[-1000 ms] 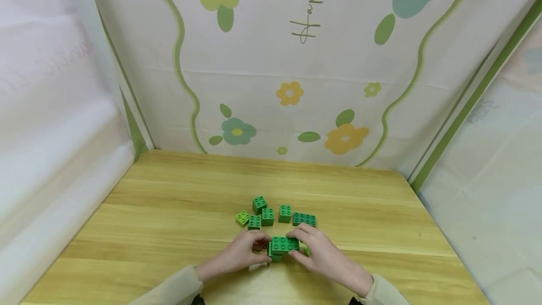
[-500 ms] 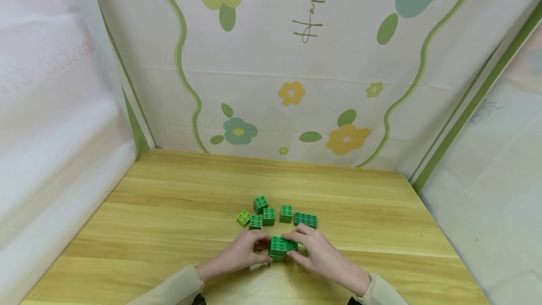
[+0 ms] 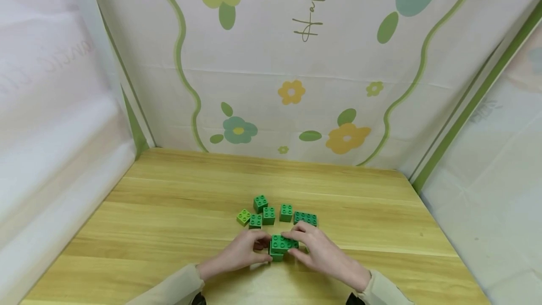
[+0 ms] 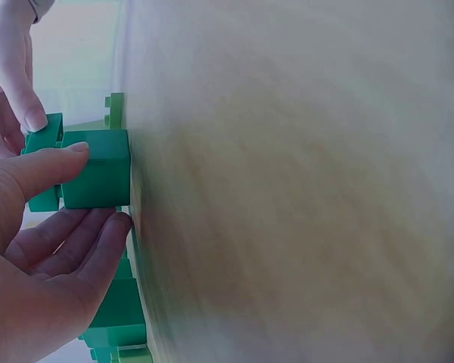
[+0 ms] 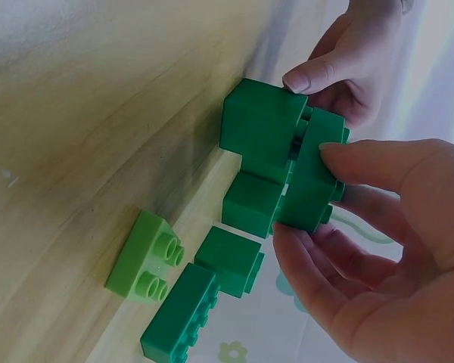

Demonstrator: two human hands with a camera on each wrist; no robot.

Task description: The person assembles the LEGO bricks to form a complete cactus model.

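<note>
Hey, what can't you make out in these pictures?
Head view: some studs of the long green brick, covered by the right hand.
Head view: whatever follows the printed lettering, cut off by the top edge.
Left wrist view: part of a green brick near the bottom, behind the left hand.
Right wrist view: some studs of the lower green brick, under the long green brick.

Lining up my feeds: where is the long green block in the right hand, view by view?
Head: long block, low centre.
Left wrist: long block, near left edge, partly behind the left hand.
Right wrist: long block, right of centre.
Shared landmark: the thicker green block beneath it.
</note>
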